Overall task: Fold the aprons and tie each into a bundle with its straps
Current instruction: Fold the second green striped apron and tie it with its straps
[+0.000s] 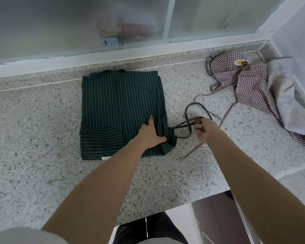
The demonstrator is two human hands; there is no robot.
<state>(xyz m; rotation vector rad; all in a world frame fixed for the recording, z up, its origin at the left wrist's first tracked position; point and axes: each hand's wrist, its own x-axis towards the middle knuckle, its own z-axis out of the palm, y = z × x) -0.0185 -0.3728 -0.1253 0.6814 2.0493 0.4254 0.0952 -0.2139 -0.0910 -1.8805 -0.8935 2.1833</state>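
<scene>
Green striped apron [120, 110] lies folded under my flat, pressing left hand [151, 133]; my right hand [203, 129] pinches its strap [181, 126] just beside. Pulling could undo the fold or snag the checked strap [192, 151].

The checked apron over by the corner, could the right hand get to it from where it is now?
Probably yes. The checked apron lies crumpled on bare counter, nothing between, but the right hand is pinching the striped apron's dark strap and would have to let go first.

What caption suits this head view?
Left hand presses folded striped apron; right hand pinches its strap.
</scene>
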